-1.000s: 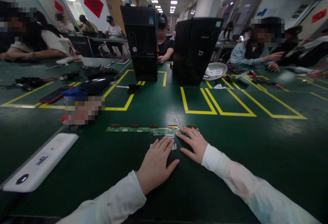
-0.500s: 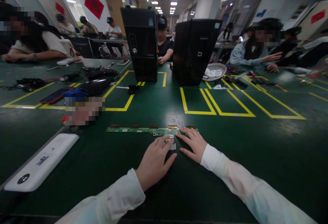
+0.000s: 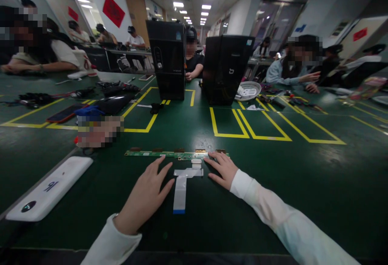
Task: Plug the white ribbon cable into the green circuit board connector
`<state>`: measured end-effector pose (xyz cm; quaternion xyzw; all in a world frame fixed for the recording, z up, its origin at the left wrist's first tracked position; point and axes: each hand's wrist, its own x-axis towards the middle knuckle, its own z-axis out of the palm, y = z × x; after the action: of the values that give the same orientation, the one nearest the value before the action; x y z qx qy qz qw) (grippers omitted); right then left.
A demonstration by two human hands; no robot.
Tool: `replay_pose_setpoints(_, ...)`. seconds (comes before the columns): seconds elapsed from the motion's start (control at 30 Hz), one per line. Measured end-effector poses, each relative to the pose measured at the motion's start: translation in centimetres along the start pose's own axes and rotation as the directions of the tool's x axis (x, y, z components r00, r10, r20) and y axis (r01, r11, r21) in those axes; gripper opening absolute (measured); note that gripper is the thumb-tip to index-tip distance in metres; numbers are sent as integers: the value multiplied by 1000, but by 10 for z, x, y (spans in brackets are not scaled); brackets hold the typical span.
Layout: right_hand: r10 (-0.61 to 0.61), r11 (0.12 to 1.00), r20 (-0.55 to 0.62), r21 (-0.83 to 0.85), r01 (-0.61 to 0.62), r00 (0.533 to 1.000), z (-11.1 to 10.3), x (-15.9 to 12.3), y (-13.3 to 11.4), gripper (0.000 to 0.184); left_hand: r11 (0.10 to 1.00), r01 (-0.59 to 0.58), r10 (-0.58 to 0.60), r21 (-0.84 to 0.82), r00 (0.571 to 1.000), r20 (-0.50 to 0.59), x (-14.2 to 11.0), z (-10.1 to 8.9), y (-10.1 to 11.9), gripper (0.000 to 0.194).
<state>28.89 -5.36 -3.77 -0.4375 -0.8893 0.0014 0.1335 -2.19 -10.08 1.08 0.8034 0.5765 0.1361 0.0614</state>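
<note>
A long, narrow green circuit board [image 3: 165,154] lies crosswise on the dark green table, with copper-coloured tabs along its far edge. From a connector near its right part a white ribbon cable [image 3: 181,188] runs toward me, folded sideways and ending in a blue tip. My left hand [image 3: 145,192] is left of the cable, fingers apart, its fingertips close to the board's near edge; whether they touch it I cannot tell. My right hand [image 3: 222,168] rests with spread fingers on the board's right end, hiding part of it.
A white power bank-like device [image 3: 50,188] lies at the left. Two black computer towers [image 3: 166,60] stand at the back, with a white basket [image 3: 249,90] to their right. Cables [image 3: 33,98] and a black computer mouse-like shape [image 3: 113,103] lie left. Yellow tape [image 3: 230,135] marks rectangles; people sit around.
My left hand has moved left, off the ribbon cable, uncovering its full length and blue tip. My right hand stays at the board's right end. The view has shifted slightly.
</note>
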Motion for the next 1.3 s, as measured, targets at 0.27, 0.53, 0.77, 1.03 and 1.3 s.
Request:
replay_pose_setpoints(0.27,-10,1000,-14,-3,10,1000,-4,-1,-1,53,928,350,-328,129,930,-169,-52,2,-58,62)
replay_pose_setpoints(0.53,-98,994,-37,40,99,995,-12,5,-20,51,909,361,-294,206,909,-295,-55,15,-62,58)
replay_pose_setpoints(0.77,-38,999,37,40,36,999,-7,15,-41,53,901,373,-309,221,910,-275,-44,13,-56,56)
replay_pose_setpoints(1.03,-29,1000,59,-8,29,998,-11,4,-32,48,906,370,-313,204,913,-264,-44,16,-61,56)
replay_pose_setpoints(1.3,53,994,-38,-92,-56,998,-26,-85,5,46,910,367,-314,191,914,-258,-45,14,-59,57)
